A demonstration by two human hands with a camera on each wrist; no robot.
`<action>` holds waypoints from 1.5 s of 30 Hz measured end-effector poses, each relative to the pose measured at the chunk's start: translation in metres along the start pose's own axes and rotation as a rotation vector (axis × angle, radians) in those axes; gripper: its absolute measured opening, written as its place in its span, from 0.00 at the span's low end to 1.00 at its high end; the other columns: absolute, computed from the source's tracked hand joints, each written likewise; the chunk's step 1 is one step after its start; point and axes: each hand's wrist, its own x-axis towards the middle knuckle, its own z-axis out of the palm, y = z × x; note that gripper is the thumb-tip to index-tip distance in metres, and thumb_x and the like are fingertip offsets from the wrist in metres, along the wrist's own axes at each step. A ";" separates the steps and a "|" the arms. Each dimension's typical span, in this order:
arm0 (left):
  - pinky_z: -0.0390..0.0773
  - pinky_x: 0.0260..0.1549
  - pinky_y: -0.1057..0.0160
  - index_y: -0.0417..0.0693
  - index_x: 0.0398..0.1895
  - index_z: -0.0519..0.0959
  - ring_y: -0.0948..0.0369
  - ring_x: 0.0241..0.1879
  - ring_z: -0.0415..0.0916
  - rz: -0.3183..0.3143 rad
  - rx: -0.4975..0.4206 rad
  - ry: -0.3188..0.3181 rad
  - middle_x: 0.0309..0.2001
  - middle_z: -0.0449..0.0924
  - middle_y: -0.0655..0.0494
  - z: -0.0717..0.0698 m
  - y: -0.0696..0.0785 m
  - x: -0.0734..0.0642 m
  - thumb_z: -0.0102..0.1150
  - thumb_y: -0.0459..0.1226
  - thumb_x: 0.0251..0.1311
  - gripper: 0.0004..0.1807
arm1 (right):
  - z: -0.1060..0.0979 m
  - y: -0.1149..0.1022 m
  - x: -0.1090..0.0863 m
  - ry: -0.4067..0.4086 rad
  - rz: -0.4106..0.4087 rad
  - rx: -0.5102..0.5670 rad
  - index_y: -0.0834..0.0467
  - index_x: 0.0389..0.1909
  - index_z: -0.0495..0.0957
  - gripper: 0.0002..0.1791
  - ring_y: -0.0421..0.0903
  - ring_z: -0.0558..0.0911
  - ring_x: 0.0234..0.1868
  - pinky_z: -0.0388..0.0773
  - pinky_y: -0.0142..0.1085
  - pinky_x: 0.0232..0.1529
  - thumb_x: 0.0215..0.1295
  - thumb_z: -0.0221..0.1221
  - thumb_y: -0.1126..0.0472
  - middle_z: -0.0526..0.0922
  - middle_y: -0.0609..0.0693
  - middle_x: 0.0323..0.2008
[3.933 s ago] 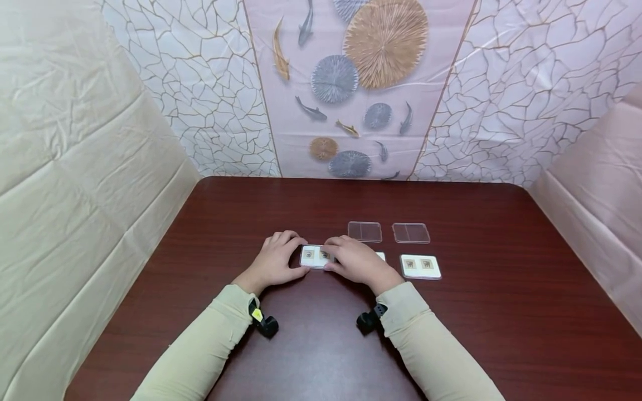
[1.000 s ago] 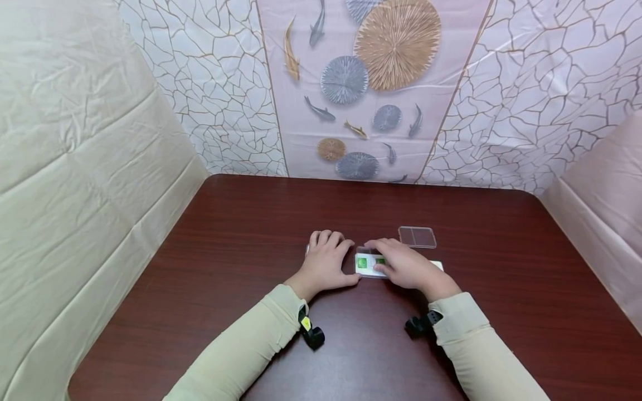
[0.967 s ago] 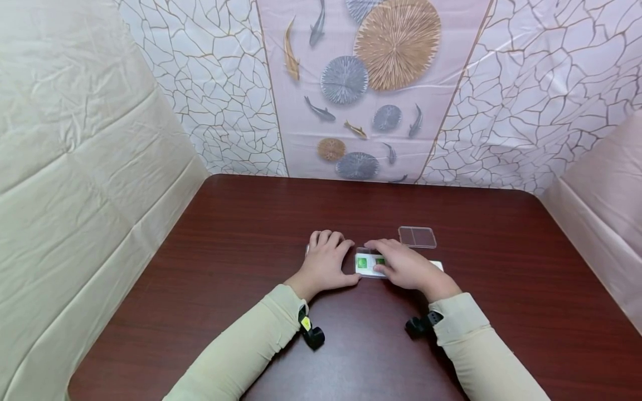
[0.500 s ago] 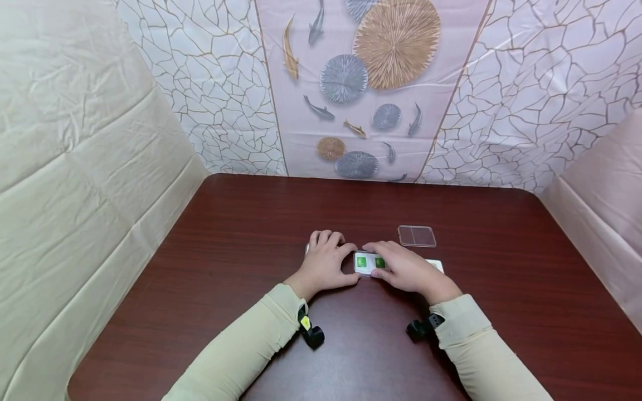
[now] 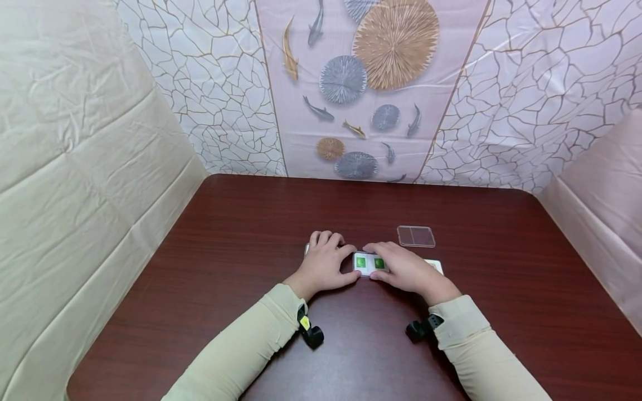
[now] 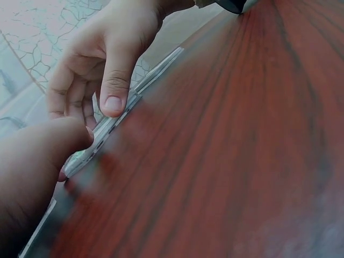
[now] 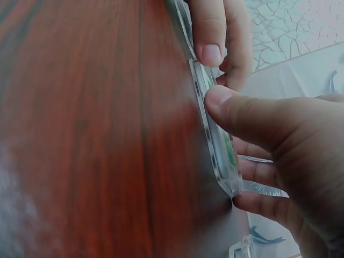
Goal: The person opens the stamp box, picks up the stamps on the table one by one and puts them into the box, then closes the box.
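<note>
In the head view, a flat clear plastic case lies on the table, with a white insert and two green squares inside. My left hand pinches its left end, thumb at the front edge and index finger at the back edge. My right hand grips the right part between thumb and fingers. Both wrist views show the thumbs on the near edge of the case, fingers behind it. A second case is mostly hidden behind my left hand. A third white case shows partly beyond my right hand.
One clear lid with a dividing line lies behind my right hand. The dark red-brown table extends on all sides, with a patterned cloth behind it and a pale cloth at the left.
Both hands have moved from the left case to the middle one. One of the two lids behind has gone onto the middle case. Over the last second that lid has come down flat.
</note>
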 end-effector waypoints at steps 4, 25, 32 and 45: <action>0.56 0.60 0.45 0.66 0.56 0.81 0.54 0.56 0.64 0.012 -0.014 0.014 0.53 0.73 0.56 -0.001 0.001 0.000 0.54 0.66 0.58 0.28 | 0.000 -0.003 0.001 0.001 0.028 0.005 0.60 0.65 0.72 0.32 0.54 0.77 0.58 0.74 0.51 0.57 0.62 0.70 0.57 0.79 0.56 0.58; 0.57 0.61 0.45 0.63 0.57 0.79 0.54 0.56 0.64 0.037 -0.006 -0.010 0.53 0.73 0.59 0.001 0.000 0.002 0.57 0.65 0.58 0.29 | 0.000 -0.003 0.009 0.006 0.129 0.085 0.60 0.58 0.78 0.33 0.53 0.79 0.55 0.73 0.51 0.57 0.52 0.76 0.57 0.82 0.56 0.55; 0.57 0.60 0.45 0.64 0.55 0.80 0.53 0.55 0.64 0.038 0.012 -0.005 0.52 0.73 0.59 -0.003 0.000 0.001 0.56 0.65 0.58 0.27 | -0.001 -0.006 0.009 -0.006 0.185 0.048 0.55 0.59 0.79 0.32 0.51 0.80 0.52 0.75 0.50 0.52 0.52 0.76 0.53 0.83 0.52 0.54; 0.57 0.61 0.46 0.58 0.62 0.76 0.54 0.55 0.65 0.012 0.046 0.006 0.56 0.73 0.59 0.006 0.005 0.000 0.55 0.68 0.54 0.37 | -0.019 0.023 0.000 0.022 0.072 0.178 0.61 0.65 0.75 0.39 0.58 0.76 0.61 0.70 0.56 0.61 0.52 0.76 0.53 0.79 0.58 0.60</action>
